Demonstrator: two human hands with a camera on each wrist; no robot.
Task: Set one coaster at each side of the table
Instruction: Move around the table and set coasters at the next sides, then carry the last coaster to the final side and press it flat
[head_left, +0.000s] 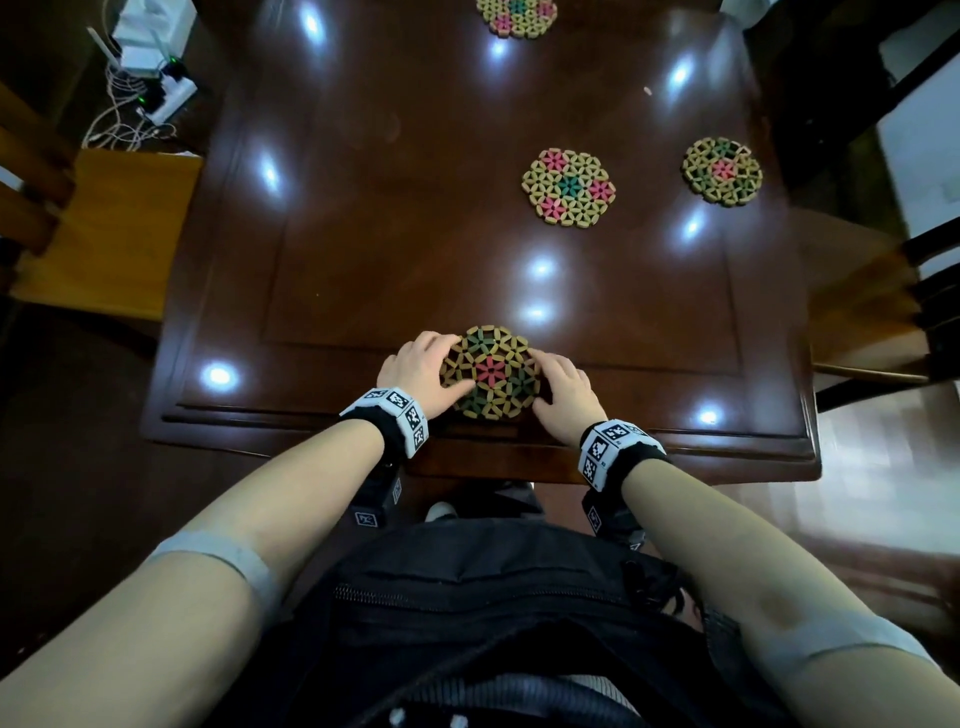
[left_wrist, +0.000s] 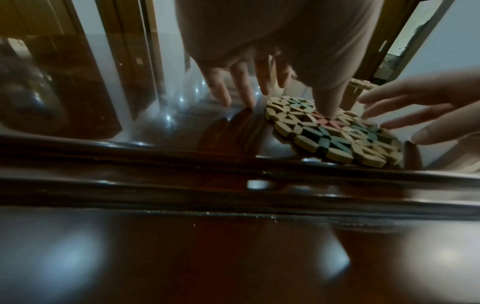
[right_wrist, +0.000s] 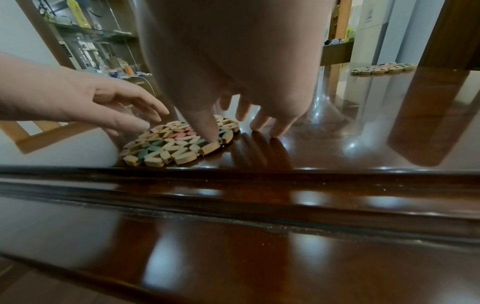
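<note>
Four round woven bamboo coasters lie on the dark glossy table (head_left: 395, 218). One coaster (head_left: 491, 371) (left_wrist: 335, 139) (right_wrist: 168, 148) lies flat at the near edge between my hands. My left hand (head_left: 421, 364) (left_wrist: 283, 96) presses its thumb on the coaster's centre, with straight fingers on the table to its left. My right hand (head_left: 561, 389) (right_wrist: 233, 127) rests its thumb on the coaster's right rim, fingers straight on the wood beside it. A second coaster (head_left: 517, 15) sits at the far edge, a third (head_left: 722, 171) (right_wrist: 381, 69) near the right edge, and a fourth (head_left: 570, 188) in the middle right.
A light wooden chair (head_left: 104, 228) stands at the table's left side and a dark chair (head_left: 883, 312) at its right. A power strip with cables (head_left: 150, 88) lies on the floor at the far left. A black bag (head_left: 467, 597) hangs at my waist.
</note>
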